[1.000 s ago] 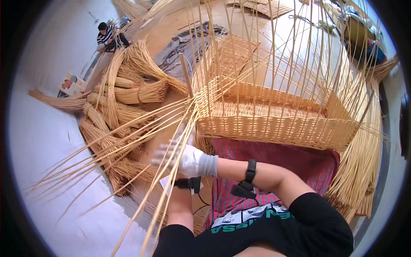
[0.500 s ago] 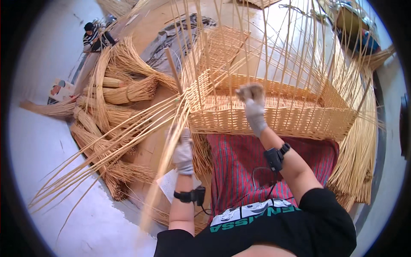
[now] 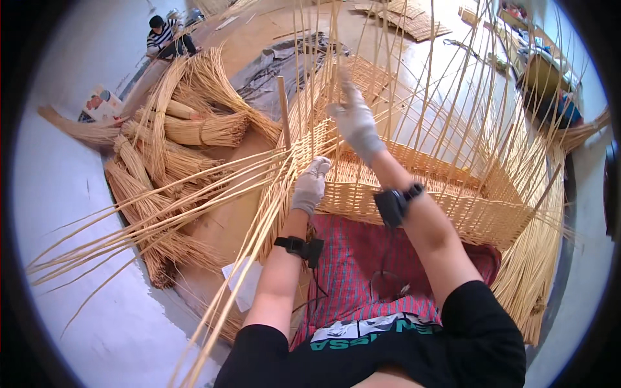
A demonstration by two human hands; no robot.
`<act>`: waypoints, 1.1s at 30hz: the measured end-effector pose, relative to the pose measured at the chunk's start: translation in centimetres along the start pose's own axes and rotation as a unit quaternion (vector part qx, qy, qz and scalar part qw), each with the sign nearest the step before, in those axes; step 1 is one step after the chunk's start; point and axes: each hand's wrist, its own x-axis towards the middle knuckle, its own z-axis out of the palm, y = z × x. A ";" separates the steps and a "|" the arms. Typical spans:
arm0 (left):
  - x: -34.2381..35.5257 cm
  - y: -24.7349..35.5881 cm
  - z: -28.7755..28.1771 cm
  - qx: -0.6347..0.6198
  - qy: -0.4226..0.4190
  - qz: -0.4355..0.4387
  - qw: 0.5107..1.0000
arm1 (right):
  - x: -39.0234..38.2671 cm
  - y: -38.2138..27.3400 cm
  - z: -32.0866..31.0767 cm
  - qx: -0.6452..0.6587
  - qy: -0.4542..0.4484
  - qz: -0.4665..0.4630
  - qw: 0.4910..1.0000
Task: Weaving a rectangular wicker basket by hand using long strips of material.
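Note:
A long wicker basket (image 3: 414, 205) with woven walls stands in front of me, tall upright stakes (image 3: 424, 97) rising from it. At its near left corner, my left hand (image 3: 309, 186), in a pale glove, is closed against the wall; what its fingers pinch is hidden. Long loose rods (image 3: 213, 184) fan out to the left from that corner, and others run down toward me. My right hand (image 3: 356, 126), gloved too, is raised over the basket's left part among the stakes. Motion smears its fingers, so I cannot tell whether it holds anything.
Bundles of willow rods (image 3: 207, 129) lie on the floor at left, with more rods (image 3: 533, 271) at right. A striped red cloth (image 3: 343, 258) lies below the basket. Beyond are a grey sheet (image 3: 275, 74) and woven panels (image 3: 407, 16). Another person (image 3: 169, 40) sits at far left.
My left hand has moved up and right to the basket's corner. My right hand has risen and shifted left. The rods running toward me have swung, and the whole view has shifted slightly.

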 end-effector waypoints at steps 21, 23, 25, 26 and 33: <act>0.0 4.1 0.9 0.026 0.344 0.263 0.901 | -18.2 3.0 -14.1 0.262 0.301 0.381 0.834; -0.4 4.6 2.5 -0.100 -0.038 0.009 0.994 | -16.6 2.4 -13.9 0.166 0.216 0.420 0.866; -0.3 5.1 3.7 -0.138 -0.165 -0.075 0.974 | -11.8 0.7 -12.3 0.212 0.110 0.194 0.952; -0.1 5.3 4.1 -0.121 -0.185 -0.079 0.972 | -9.2 -0.4 -11.9 0.008 0.021 0.224 0.974; -0.4 4.9 4.8 -0.210 -0.125 -0.151 0.958 | -9.1 1.2 -13.9 0.178 0.103 0.167 0.964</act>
